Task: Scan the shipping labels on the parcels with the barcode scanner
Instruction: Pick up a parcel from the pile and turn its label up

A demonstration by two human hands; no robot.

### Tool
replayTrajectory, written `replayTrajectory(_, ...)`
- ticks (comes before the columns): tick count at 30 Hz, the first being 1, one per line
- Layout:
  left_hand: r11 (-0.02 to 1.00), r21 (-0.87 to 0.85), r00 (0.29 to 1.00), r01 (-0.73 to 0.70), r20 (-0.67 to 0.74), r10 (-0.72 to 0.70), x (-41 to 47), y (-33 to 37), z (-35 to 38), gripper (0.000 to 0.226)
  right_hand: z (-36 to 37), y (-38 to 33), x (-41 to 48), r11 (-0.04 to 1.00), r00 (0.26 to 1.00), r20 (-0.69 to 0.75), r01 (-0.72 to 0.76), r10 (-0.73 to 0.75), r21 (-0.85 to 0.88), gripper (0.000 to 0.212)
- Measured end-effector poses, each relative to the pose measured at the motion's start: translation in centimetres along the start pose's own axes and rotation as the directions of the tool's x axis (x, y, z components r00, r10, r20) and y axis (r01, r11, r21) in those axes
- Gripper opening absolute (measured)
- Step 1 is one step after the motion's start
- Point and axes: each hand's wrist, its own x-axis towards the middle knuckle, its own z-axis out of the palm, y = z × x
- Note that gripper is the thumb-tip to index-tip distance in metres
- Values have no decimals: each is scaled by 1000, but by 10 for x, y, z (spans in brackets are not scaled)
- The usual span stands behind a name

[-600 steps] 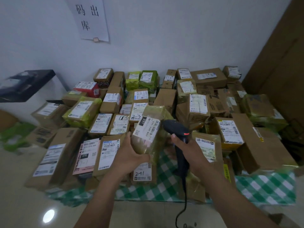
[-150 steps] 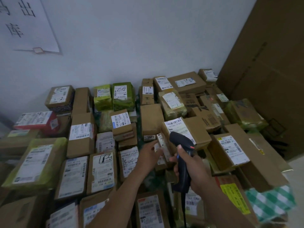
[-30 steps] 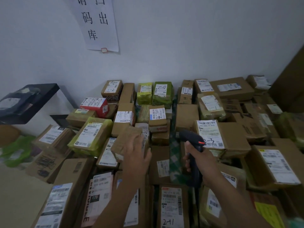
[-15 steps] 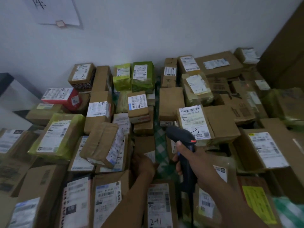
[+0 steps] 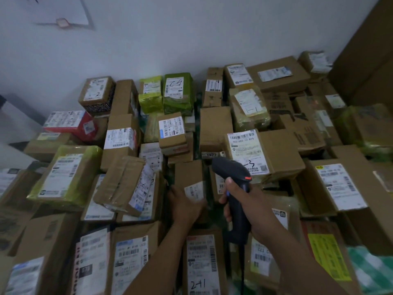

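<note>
Left hand (image 5: 182, 207) grips small brown parcel (image 5: 187, 173), white label (image 5: 194, 191) facing up. Right hand (image 5: 248, 203) clamped round black barcode scanner (image 5: 229, 169), its head just beside that parcel. Around them: sealed cartons (image 5: 214, 124), green-wrapped packs (image 5: 178, 94), box marked 241 (image 5: 202, 262) nearest the camera. Contents hidden.

White wall (image 5: 191, 28) behind; paper sign (image 5: 63, 9) top left; green checked cloth (image 5: 372, 271) bottom right; brown panel (image 5: 370, 52) right.
</note>
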Motion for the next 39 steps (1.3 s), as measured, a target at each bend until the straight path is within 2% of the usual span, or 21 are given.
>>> replayTrajectory(2,997,-60,998,-58,-9,57,-14,7,-11,125,1,0,-2,1000,1000,-24,7,-6,14,41)
replayTrajectory(5,962,-238,991,-135,-19,134,-31,13,-31,120,4,4,-2,1000,998,-63,-1,2,23,40)
replayTrajectory(7,921,-352,985,-167,-16,173,-42,18,-46,102,8,5,-4,1000,997,-72,-21,20,-4,45)
replayTrajectory(10,891,-416,975,-183,41,219,-57,25,-69,68,18,3,-10,999,997,-70,-39,37,-24,56)
replayTrajectory(13,849,-461,944,-258,66,323,-61,28,-98,48,24,-4,-17,1000,999,-51,0,-1,-17,47)
replayTrajectory(16,835,-423,914,-352,37,404,-61,31,-132,50,29,-10,-21,994,998,-45,33,-38,-106,53)
replayTrajectory(20,847,-257,885,-466,-126,449,-62,42,-174,44,37,-13,-30,940,988,54,154,-144,-304,27)
replayTrajectory(24,860,-74,854,-505,-191,484,-61,53,-205,41,47,-15,-46,837,967,192,241,-166,-492,26)
replayTrajectory(28,858,74,843,-509,-159,514,-56,56,-223,35,51,-12,-54,751,952,272,283,-142,-597,21)
replayTrajectory(31,850,154,844,-504,-121,522,-50,54,-227,32,52,-13,-58,731,944,297,303,-142,-611,18)
replayTrajectory(39,857,192,865,-479,-60,497,-43,52,-228,34,52,-16,-63,707,947,292,299,-136,-641,17)
